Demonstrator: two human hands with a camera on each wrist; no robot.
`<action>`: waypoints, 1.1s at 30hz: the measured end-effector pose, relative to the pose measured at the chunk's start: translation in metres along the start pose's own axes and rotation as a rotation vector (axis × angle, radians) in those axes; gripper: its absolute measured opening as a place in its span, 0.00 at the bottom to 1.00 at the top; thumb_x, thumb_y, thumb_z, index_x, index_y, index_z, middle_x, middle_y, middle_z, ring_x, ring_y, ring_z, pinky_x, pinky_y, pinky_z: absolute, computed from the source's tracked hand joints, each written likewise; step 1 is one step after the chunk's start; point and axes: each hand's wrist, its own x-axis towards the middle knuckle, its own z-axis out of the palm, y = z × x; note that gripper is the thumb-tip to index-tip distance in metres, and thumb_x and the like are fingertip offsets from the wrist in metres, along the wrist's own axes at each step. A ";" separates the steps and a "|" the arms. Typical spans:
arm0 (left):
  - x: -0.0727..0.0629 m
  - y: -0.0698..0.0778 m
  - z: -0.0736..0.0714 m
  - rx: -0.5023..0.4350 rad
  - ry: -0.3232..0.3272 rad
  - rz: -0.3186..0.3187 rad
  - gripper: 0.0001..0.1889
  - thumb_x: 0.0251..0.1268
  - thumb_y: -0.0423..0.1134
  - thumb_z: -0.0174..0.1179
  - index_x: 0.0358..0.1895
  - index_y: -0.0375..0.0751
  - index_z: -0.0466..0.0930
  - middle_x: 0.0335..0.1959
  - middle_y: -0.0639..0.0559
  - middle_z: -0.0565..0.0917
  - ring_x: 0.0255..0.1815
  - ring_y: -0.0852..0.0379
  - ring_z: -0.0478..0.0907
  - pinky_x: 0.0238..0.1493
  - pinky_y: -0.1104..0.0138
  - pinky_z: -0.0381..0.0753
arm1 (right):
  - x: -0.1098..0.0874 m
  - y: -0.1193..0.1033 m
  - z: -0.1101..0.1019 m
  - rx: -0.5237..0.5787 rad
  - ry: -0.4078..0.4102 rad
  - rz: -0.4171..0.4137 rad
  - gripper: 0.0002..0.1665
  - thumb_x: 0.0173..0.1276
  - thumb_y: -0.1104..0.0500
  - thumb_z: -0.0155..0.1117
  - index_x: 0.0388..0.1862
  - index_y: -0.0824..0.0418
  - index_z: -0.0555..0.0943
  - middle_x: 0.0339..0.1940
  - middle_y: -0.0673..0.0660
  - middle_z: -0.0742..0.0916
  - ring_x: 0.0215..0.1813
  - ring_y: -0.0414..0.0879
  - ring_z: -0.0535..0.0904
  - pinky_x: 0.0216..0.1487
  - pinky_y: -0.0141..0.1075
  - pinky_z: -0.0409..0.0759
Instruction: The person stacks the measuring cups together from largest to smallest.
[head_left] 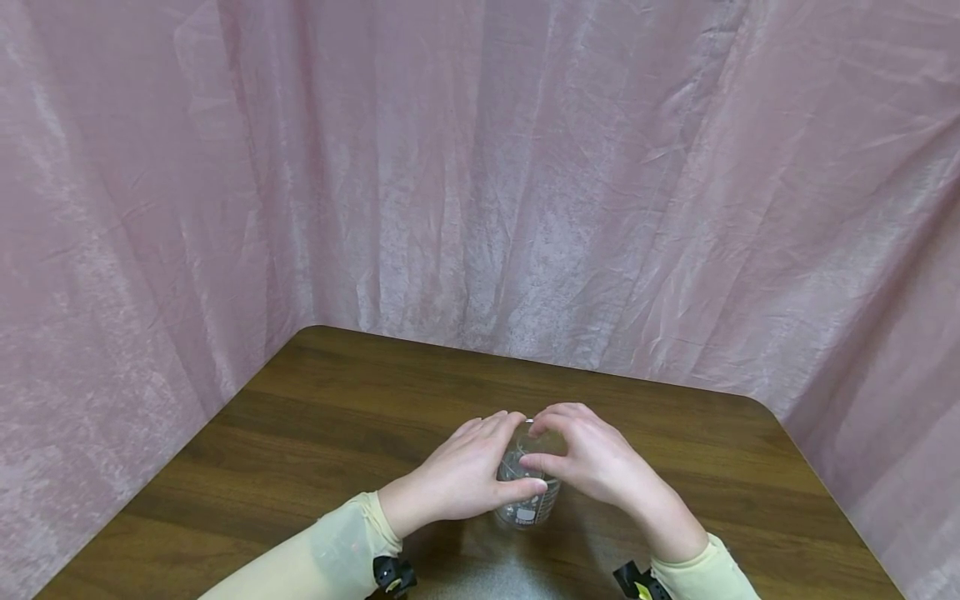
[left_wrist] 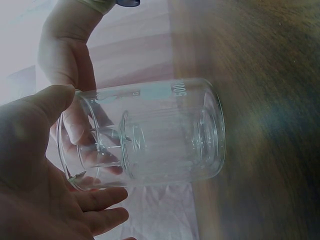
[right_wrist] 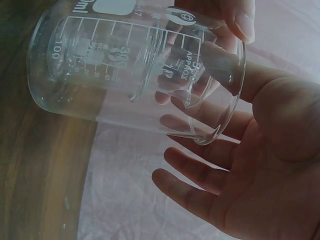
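Note:
A large clear glass beaker [head_left: 527, 514] with white graduations stands upright on the wooden table. My left hand [head_left: 468, 479] holds it near the rim, thumb on the near side and fingers along the far side. Inside it sits a smaller beaker [left_wrist: 165, 147], seen through the glass. A still smaller beaker [right_wrist: 188, 103] shows higher up, near the mouth. My right hand [head_left: 596, 454] reaches into the mouth from the right, its thumb and forefinger pinching this smallest beaker at its rim. In the right wrist view its other fingers [right_wrist: 192, 192] spread outside the large beaker.
The brown wooden table [head_left: 337, 392] has rounded far corners. Pink velvety curtains [head_left: 480, 183] hang behind it and on both sides. Black wrist cameras are strapped at both pale yellow sleeves [head_left: 315, 550].

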 end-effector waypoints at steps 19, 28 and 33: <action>0.001 0.000 0.002 0.011 0.010 0.010 0.46 0.75 0.70 0.64 0.81 0.40 0.68 0.75 0.48 0.79 0.78 0.48 0.73 0.81 0.47 0.69 | 0.002 0.000 0.001 -0.015 -0.028 0.004 0.18 0.69 0.42 0.82 0.50 0.50 0.90 0.59 0.50 0.89 0.68 0.51 0.82 0.66 0.54 0.83; 0.000 0.001 0.001 0.005 0.000 0.008 0.46 0.75 0.70 0.64 0.82 0.40 0.67 0.76 0.47 0.78 0.81 0.46 0.71 0.82 0.46 0.68 | 0.004 0.001 0.001 -0.021 -0.058 0.018 0.18 0.69 0.41 0.81 0.50 0.50 0.90 0.59 0.50 0.89 0.70 0.52 0.81 0.67 0.55 0.83; -0.001 0.001 0.000 0.002 -0.005 0.004 0.46 0.75 0.70 0.64 0.82 0.40 0.67 0.77 0.47 0.77 0.82 0.45 0.69 0.83 0.46 0.66 | 0.005 0.000 0.000 -0.027 -0.062 0.014 0.18 0.69 0.42 0.82 0.49 0.50 0.90 0.59 0.50 0.89 0.70 0.52 0.81 0.67 0.55 0.83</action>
